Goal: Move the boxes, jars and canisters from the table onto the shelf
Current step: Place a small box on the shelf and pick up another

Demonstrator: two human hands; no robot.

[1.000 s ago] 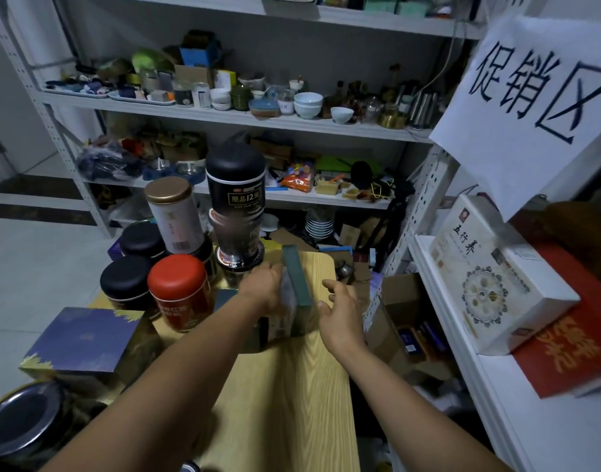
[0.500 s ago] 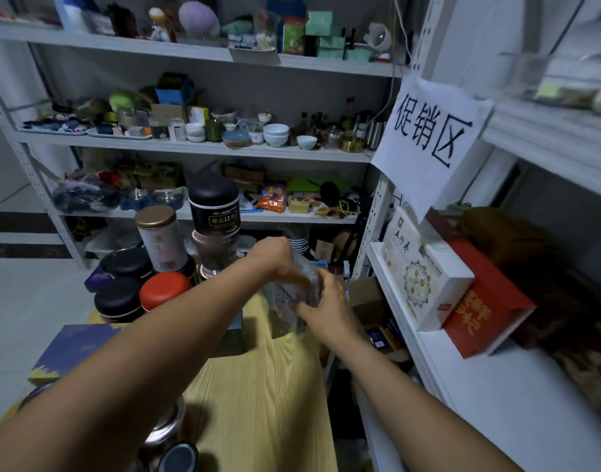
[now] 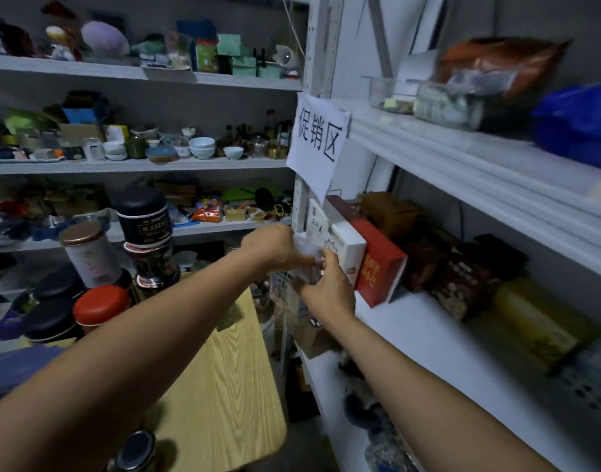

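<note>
Gripping a blurred, possibly clear-wrapped box (image 3: 305, 265) mid-frame with left hand (image 3: 273, 247) and right hand (image 3: 329, 287), beside the white box (image 3: 347, 241).

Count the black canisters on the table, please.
3. The tall black canister stands on a clear jar. The rear low black canister and the front low black canister sit left of the red canister. More may hide behind the white canister.

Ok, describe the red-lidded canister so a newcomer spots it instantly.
Find the wooden table on the left. At its far end stands a cluster of canisters; the red-lidded canister is squat, at the cluster's near edge. Its neighbours' lids are black or copper.
</note>
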